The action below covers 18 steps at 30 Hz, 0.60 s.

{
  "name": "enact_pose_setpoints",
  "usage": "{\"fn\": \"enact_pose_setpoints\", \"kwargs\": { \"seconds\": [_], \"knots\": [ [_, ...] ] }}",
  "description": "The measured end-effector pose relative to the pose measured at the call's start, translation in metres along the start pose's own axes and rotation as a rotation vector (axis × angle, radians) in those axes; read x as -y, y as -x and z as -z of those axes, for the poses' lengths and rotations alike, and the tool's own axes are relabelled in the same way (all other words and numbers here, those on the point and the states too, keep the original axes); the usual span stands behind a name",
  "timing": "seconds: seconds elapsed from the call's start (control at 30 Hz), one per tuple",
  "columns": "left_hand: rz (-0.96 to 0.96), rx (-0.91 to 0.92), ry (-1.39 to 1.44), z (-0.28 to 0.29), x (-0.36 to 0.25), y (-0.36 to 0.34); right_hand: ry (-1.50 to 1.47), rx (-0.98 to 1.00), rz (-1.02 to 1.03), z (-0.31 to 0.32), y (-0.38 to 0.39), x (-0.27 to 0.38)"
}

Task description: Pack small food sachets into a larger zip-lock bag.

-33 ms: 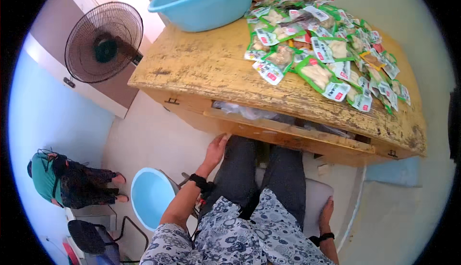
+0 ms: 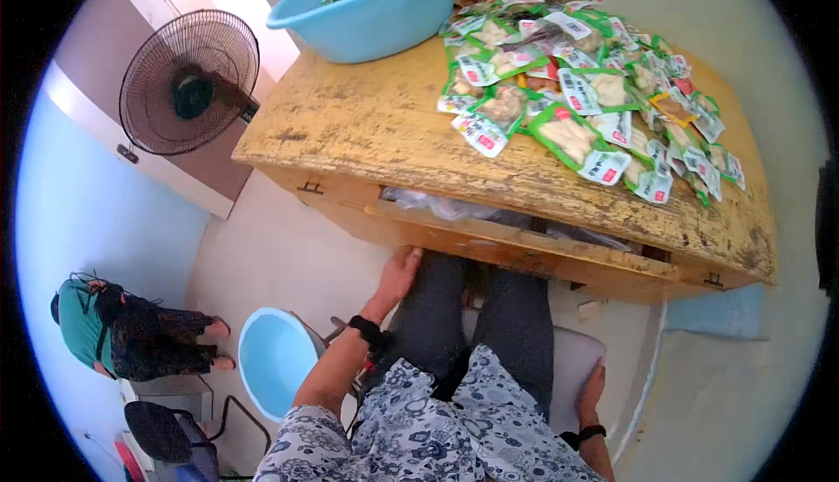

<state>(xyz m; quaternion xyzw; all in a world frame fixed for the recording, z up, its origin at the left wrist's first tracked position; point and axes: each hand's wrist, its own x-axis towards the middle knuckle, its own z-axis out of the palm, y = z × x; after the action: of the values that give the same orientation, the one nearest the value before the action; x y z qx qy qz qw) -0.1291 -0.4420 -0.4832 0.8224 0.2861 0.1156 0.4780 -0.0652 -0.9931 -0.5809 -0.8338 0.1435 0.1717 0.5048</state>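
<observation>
My left hand [image 2: 398, 274] rests against the outer side of my left knee, just below the front of a worn yellow wooden desk [image 2: 350, 124]. Its fingers show only in part; they look loose, and I see nothing in them. On the other side, my right hand [image 2: 592, 392] lies along the right edge of the grey seat [image 2: 572, 355] under me, fingers stretched out and holding nothing. Above my knees a desk drawer [image 2: 489, 239] stands partly pulled out, with clear plastic bags [image 2: 446, 205] inside. Many small sealed food packets [image 2: 568, 135] are heaped on the desktop's right half.
A blue basin [image 2: 371, 14] with more packets stands at the desk's back left. Another blue basin [image 2: 278, 364] is to my left. Beyond are a fan [image 2: 190, 89], a dark chair [image 2: 157, 429] and a person in a green top [image 2: 85, 325].
The view has shifted slightly, so the desk and packets sit a little differently in it. Both hands stay in about the same places.
</observation>
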Motion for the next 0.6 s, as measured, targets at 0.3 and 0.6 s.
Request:
{"fn": "enact_pose_setpoints", "kwargs": {
  "seconds": [0.3, 0.6],
  "knots": [
    [-0.002, 0.403, -0.007, -0.059, -0.03, -0.036, 0.077, -0.078, -0.063, -0.009, 0.009, 0.012],
    [0.005, 0.868, -0.248, -0.082, -0.046, -0.049, 0.185, -0.235, -0.079, -0.019, 0.002, -0.004]
  ]
}}
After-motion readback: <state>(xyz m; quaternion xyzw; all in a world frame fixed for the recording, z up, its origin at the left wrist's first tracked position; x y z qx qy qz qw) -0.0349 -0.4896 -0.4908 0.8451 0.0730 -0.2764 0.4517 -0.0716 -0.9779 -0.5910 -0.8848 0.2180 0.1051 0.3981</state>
